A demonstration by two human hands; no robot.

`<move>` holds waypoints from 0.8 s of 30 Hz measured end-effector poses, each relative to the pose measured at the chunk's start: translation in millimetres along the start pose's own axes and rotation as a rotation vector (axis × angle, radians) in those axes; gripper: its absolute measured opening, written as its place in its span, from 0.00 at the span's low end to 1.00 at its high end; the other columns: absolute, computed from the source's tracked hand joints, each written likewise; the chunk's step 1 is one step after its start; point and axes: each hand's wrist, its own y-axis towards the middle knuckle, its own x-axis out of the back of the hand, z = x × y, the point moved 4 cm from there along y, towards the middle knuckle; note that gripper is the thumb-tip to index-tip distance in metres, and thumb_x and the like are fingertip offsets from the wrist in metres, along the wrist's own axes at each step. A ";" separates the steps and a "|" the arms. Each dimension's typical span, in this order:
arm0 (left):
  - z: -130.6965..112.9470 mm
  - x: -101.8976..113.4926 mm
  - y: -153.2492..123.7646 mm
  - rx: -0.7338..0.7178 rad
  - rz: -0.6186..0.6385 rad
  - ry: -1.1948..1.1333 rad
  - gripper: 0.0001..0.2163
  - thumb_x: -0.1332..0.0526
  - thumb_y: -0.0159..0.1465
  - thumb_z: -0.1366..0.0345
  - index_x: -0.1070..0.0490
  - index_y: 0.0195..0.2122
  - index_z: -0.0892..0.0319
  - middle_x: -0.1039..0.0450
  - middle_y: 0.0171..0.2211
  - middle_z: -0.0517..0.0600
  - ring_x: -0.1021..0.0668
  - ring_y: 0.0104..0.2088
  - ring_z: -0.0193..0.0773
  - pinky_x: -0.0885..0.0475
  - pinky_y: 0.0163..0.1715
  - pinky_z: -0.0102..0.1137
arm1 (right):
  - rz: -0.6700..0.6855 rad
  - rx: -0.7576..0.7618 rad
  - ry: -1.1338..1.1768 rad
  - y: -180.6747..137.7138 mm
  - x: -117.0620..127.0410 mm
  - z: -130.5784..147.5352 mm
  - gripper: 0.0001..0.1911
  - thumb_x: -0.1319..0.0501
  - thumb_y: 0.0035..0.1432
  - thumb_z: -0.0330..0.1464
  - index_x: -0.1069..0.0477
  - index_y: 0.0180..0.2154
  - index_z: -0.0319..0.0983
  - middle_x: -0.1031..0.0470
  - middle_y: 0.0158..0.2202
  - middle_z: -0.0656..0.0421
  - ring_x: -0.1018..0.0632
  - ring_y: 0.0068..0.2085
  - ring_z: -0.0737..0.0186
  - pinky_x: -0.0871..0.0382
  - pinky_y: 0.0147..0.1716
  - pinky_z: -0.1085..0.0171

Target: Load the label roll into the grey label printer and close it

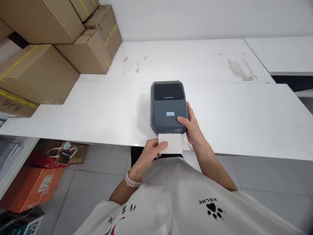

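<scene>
One grey printer [161, 108], right hand [194, 130] clasping its right side, left hand [149, 153] pinching protruding paper [175, 144]

- the printer [168, 108] stood on the table [244, 121], near its front edge
- paper [175, 144] lay before it, its left side in the left hand [150, 150]
- the right hand [194, 128] touched the printer's right side
- cartons [39, 73] were stacked on the table's left
</scene>
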 end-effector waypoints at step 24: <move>-31.4 19.9 20.4 -0.378 -0.217 0.195 0.30 0.52 0.74 0.45 0.52 0.75 0.43 0.59 0.79 0.44 0.55 0.78 0.43 0.52 0.76 0.44 | -0.009 0.206 -0.356 -7.1 17.6 -5.3 0.38 0.47 0.68 0.56 0.54 0.73 0.61 0.56 0.78 0.70 0.53 0.78 0.54 0.55 0.76 0.45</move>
